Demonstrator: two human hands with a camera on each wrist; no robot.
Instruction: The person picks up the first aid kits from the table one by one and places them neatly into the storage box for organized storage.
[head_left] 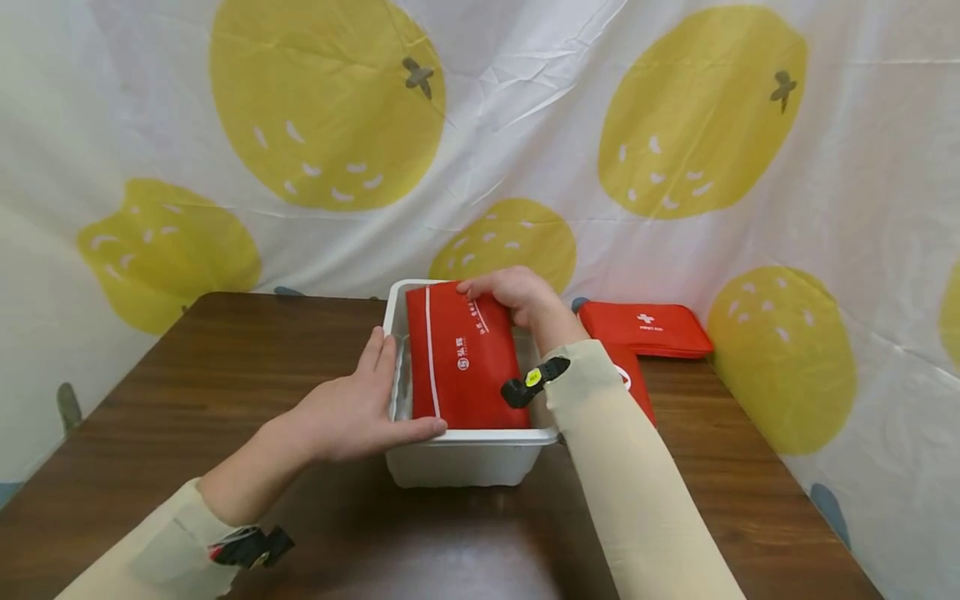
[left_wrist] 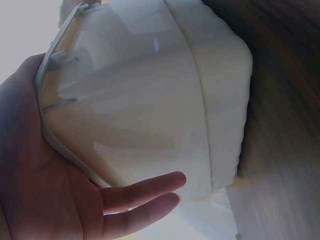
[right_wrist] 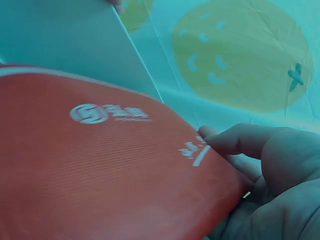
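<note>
A red zip pouch [head_left: 472, 358] with white lettering and a white stripe lies tilted inside a white plastic bin [head_left: 468, 462]. My right hand [head_left: 517, 292] grips the pouch at its far right edge; in the right wrist view the thumb and fingers pinch its corner. At the bin's near left corner rests my left hand [head_left: 356, 408], with its thumb along the front rim. The left wrist view shows two straight fingers [left_wrist: 145, 192] beside the outer wall of the bin, palm against the rim. The pouch's underside is hidden in the bin.
Right of the bin, a red first aid pouch [head_left: 645, 327] lies on the brown wooden table [head_left: 300, 350]. Another red pouch [head_left: 637, 387] is partly hidden behind my right forearm. A white curtain [head_left: 517, 158] with yellow fruit prints hangs behind the table.
</note>
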